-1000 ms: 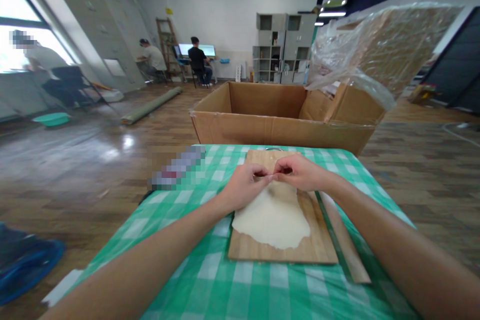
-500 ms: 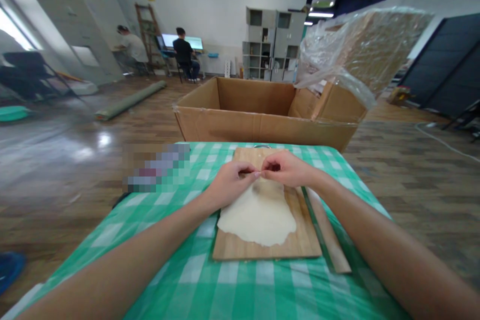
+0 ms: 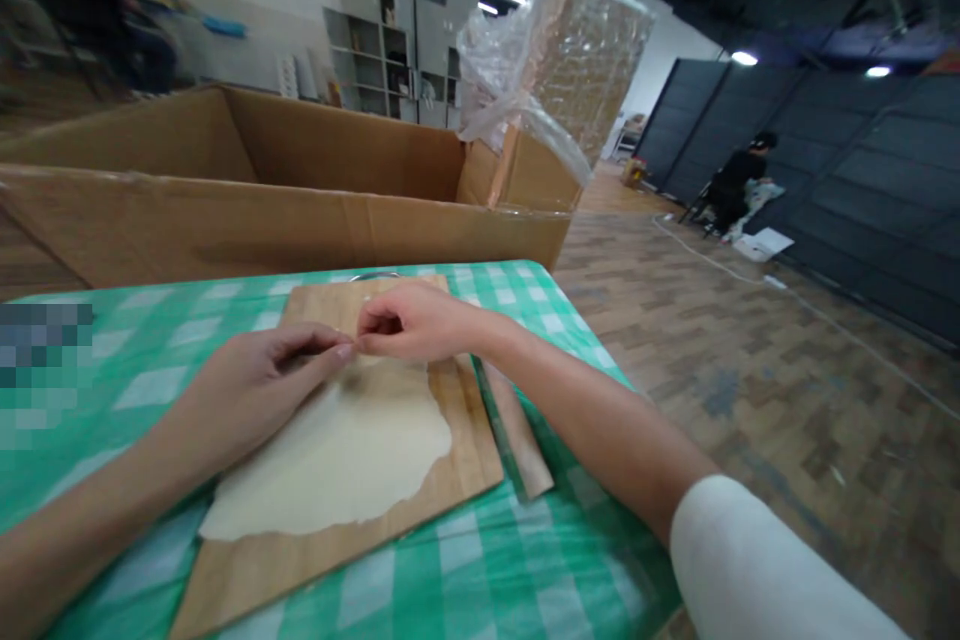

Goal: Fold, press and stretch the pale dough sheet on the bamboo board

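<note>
A thin sheet of pale dough [image 3: 352, 460] lies on a wooden cutting board [image 3: 480, 440], wide toward me and narrower at the far end. Over that far end, my left hand [image 3: 277, 370] and my right hand [image 3: 416, 320] meet fingertip to fingertip. Both are closed in a pinch on the dough, though the bit between the fingers is mostly hidden. Partly under my right forearm, a wooden rolling pin [image 3: 521, 435] rests on the cloth along the board's right side.
A green and white checked cloth [image 3: 420, 580] covers the table. Beyond its far edge stands a large open cardboard box [image 3: 300, 230], with a plastic-wrapped piece [image 3: 577, 60] rising at its right. One person [image 3: 742, 180] sits far right, another [image 3: 82, 10] far left.
My view has swung right and closer, so the board and hands appear further left and larger. The hands stay pinched together at the dough's far end.
</note>
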Action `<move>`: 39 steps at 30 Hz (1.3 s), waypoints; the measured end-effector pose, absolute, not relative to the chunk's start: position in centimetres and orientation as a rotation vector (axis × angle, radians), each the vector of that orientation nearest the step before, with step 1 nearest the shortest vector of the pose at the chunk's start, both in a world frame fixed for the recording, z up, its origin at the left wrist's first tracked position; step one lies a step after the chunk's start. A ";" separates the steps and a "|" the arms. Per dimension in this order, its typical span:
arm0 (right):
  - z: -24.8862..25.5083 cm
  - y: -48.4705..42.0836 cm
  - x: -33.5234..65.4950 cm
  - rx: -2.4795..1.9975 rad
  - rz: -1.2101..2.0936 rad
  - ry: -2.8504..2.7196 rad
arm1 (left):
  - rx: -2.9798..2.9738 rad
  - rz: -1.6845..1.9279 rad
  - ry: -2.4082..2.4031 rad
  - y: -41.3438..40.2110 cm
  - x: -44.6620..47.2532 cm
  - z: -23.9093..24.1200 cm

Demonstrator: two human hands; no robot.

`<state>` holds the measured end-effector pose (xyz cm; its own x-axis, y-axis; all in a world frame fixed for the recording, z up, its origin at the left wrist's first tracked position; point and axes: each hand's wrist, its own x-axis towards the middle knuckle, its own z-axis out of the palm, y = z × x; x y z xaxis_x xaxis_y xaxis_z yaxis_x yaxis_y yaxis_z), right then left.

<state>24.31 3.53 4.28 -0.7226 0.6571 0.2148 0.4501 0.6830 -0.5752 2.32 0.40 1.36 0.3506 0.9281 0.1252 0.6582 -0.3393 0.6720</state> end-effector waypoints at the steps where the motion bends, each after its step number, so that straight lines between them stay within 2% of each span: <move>1: 4.3 3.6 24.3 -0.871 0.694 -2.495 | 2.096 0.681 1.401 0.4 2.3 1.4; 11: 4.5 3.4 24.3 -0.860 0.610 -2.519 | 2.143 0.702 1.571 0.5 2.3 1.1; 18: 4.6 2.9 24.6 -0.873 0.604 -2.494 | 2.044 0.759 1.334 0.2 2.3 1.3; 22: 4.0 2.8 24.7 -0.899 0.686 -2.455 | 2.042 0.838 1.294 -0.1 2.4 1.3; 39: 3.6 2.4 24.4 -0.917 0.598 -2.424 | 1.902 0.900 1.214 -0.4 2.1 1.2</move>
<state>24.37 2.41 3.55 -0.6619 0.6969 0.2760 0.4887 0.6804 -0.5460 2.10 -0.37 1.25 0.3197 0.9297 0.1830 0.4455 -0.3180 0.8369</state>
